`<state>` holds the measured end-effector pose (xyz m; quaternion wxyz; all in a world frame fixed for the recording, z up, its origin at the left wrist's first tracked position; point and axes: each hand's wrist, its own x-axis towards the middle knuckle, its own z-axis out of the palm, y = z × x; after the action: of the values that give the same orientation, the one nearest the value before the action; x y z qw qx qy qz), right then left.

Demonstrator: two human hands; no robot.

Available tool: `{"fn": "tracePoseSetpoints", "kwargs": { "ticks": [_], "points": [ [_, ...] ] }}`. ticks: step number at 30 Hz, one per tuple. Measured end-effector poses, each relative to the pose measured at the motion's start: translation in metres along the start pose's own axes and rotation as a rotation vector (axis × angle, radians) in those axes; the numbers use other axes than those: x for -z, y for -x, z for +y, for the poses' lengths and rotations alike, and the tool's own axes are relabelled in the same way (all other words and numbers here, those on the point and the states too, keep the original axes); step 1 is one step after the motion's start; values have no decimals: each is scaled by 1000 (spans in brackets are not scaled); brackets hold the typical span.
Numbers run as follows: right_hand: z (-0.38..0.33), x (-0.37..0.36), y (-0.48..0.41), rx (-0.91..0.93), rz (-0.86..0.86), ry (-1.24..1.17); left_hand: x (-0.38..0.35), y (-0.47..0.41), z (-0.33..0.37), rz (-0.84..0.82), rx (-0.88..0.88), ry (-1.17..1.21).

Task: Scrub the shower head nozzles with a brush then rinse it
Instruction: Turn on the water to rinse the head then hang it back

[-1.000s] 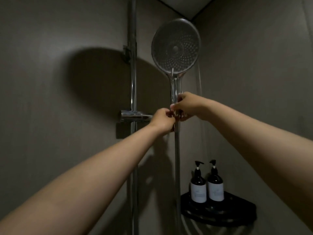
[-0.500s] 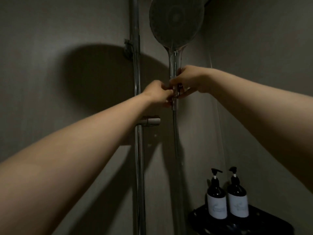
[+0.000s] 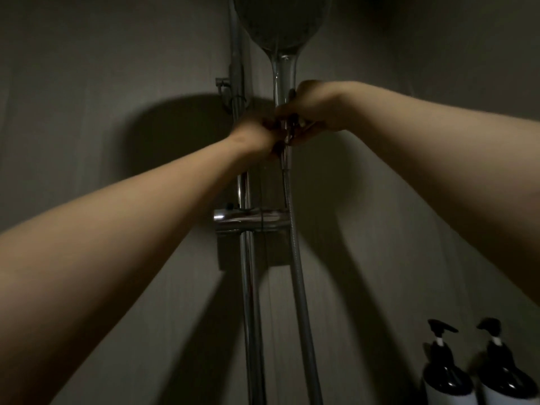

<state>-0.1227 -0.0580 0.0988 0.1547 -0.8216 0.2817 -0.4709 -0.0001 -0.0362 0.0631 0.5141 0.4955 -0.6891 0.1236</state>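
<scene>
The round shower head (image 3: 282,21) is cut off by the top edge; only its lower rim and chrome handle (image 3: 283,80) show. My right hand (image 3: 314,111) grips the lower end of the handle from the right. My left hand (image 3: 257,134) has its fingers curled at the joint where the hose (image 3: 295,244) meets the handle, touching my right hand. The fingertips are in shadow. No brush is visible.
A vertical chrome rail (image 3: 247,273) runs down the wall left of the hose, with a bracket (image 3: 226,89) above and a horizontal chrome mixer bar (image 3: 248,219) below my hands. Two dark pump bottles (image 3: 444,372) (image 3: 502,372) stand at the lower right corner.
The view has tilted down and shifted, so the shower head has slid mostly out of the top. Both hands stay on the handle's base at the hose joint.
</scene>
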Motion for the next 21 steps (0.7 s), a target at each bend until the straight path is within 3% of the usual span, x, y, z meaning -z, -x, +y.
{"fn": "tracePoseSetpoints", "kwargs": {
  "ticks": [21],
  "points": [
    [22,-15,-4,85,-96,-173,6,19,-8,16,53,-180]
  ]
}}
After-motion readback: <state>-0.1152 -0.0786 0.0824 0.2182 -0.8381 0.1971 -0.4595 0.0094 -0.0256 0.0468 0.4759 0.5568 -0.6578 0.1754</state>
